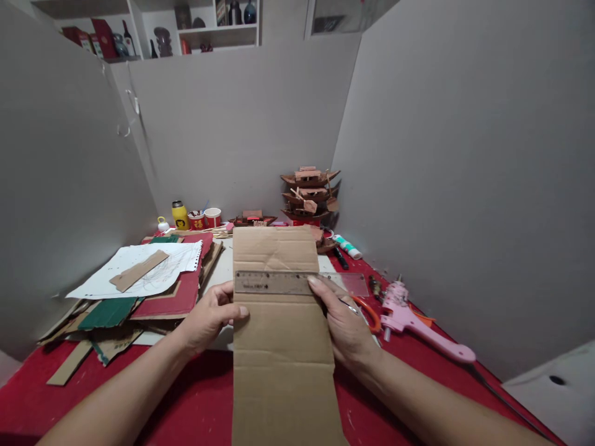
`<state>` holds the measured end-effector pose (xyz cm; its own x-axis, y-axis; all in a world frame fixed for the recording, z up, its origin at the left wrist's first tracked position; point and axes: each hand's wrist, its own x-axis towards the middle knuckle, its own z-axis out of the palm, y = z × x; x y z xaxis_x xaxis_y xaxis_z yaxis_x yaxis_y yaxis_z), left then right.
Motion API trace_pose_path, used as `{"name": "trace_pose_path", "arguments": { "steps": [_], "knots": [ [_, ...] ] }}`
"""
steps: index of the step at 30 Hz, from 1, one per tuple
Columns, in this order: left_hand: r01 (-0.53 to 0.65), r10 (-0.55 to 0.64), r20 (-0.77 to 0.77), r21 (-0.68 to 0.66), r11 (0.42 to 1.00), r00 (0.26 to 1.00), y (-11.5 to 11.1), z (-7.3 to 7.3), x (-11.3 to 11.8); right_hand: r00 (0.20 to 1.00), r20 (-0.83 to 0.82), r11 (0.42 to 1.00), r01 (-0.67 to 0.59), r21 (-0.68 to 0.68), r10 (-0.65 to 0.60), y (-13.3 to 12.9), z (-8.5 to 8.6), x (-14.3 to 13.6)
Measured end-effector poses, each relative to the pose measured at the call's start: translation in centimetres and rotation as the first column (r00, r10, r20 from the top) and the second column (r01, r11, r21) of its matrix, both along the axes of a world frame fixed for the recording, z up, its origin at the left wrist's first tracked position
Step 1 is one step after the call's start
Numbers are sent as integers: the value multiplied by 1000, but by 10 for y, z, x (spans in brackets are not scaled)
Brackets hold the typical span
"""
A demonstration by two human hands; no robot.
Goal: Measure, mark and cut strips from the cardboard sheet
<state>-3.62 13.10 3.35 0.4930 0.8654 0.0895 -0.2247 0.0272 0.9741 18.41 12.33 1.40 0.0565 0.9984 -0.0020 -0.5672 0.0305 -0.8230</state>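
A long brown cardboard piece (pixel 283 371) with crosswise creases stands in the middle, held up between my two hands. My left hand (pixel 216 313) grips its left edge, thumb on the front face and fingers curled at the edge. A clear ruler (pixel 279 283) lies across the upper part of the cardboard and sticks out past its right edge. My right hand (pixel 346 322) holds the right edge, its thumb pressing the ruler against the cardboard. A thin, pen-like metal item (pixel 348 306) shows at the right hand's fingers.
Paper and cardboard scraps (pixel 171 297) are piled on the left of the red table (pixel 195 402). A pink glue gun (pixel 418 328) and orange-handled scissors (pixel 372 313) lie at the right. Wooden boat models (pixel 310 179), cups (pixel 212 217) and a yellow bottle (pixel 179 215) stand behind.
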Motion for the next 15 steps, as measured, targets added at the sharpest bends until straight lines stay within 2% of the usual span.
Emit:
{"name": "trace_pose_path", "arguments": {
  "steps": [3, 6, 15],
  "knots": [
    [19, -19, 22, 8, 1000, 1000, 4, 2, -3, 1000, -15, 1000, 6, 13, -6, 3, 2, 3],
    [16, -13, 58, -43, 999, 998, 4, 4, -3, 1000, -22, 1000, -6, 18, 6, 4, 4, 5],
    [-146, 155, 98, -96, 985, 983, 6, 3, -3, 1000, 0, 1000, 20, 21, -20, 6, 4, 5]
  ]
}}
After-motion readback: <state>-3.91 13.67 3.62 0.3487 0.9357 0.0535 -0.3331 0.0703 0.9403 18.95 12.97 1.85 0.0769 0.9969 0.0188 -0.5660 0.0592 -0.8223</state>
